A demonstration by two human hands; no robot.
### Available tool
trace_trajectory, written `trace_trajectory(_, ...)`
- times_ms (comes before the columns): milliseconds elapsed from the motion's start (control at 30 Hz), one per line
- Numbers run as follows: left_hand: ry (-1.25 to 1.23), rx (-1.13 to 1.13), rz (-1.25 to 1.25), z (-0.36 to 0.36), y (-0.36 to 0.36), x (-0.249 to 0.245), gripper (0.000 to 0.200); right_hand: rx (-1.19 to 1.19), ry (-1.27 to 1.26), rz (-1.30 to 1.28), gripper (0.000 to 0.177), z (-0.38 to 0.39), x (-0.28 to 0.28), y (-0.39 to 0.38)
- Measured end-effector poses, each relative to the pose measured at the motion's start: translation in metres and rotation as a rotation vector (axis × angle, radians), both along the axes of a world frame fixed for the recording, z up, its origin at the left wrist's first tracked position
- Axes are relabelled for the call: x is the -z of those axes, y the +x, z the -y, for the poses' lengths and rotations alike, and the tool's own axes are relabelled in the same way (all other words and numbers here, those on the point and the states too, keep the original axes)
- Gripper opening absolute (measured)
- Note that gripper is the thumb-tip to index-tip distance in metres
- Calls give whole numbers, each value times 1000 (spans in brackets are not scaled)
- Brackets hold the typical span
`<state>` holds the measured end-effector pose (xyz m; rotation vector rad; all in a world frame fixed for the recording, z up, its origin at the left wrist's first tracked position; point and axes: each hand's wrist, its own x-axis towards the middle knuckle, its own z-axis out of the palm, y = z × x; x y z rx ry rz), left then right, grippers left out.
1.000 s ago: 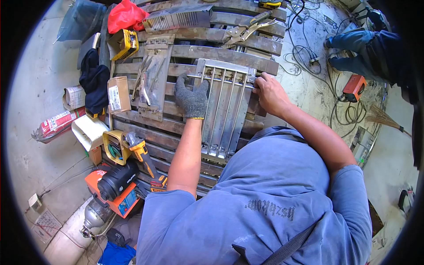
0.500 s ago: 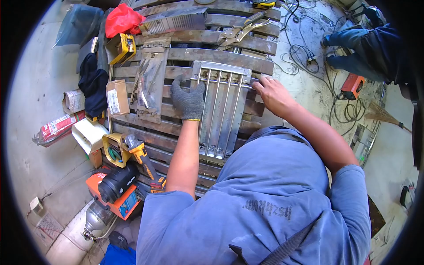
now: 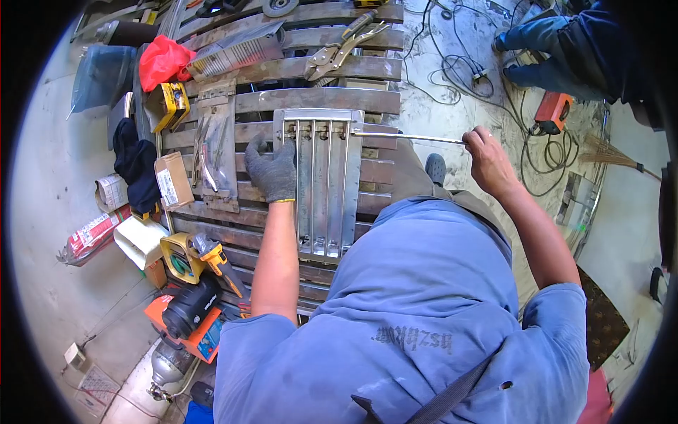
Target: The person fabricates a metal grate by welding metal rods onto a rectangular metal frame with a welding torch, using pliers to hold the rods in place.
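A rectangular metal frame (image 3: 349,191) with several lengthwise bars lies on the slatted bench. My left hand (image 3: 272,172), in a grey knit glove, is at the frame's left edge. Its thumb rests against that edge, while the curled fingers stay apart from the thumb over the slats. Out to the right of the frame, my bare right hand (image 3: 487,161) pinches the end of a thin metal rod (image 3: 409,136). The rod runs level from those fingers to the frame's upper right side, where its other end meets the frame near the tops of the bars.
Locking pliers (image 3: 345,55) and a flat metal plate (image 3: 217,148) lie on the slatted bench (image 3: 318,101). An angle grinder (image 3: 220,263) and an orange-and-black machine (image 3: 187,314) stand at left. Cables (image 3: 452,78) cross the floor near another person's legs (image 3: 547,60).
My right hand has moved right, away from the frame, drawing the rod out sideways. My left hand stays at the frame's left edge. The view has shifted.
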<state>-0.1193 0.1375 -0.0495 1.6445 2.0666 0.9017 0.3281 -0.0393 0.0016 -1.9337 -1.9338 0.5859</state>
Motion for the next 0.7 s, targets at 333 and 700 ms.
trace_trajectory(333,-33,20,66,-3,-10,12,70,22,18,-36,20,-6,7,3)
trace_trajectory(700,16,23,-10,-3,-7,10,66,-24,-63,-145,18,-45,21,-54)
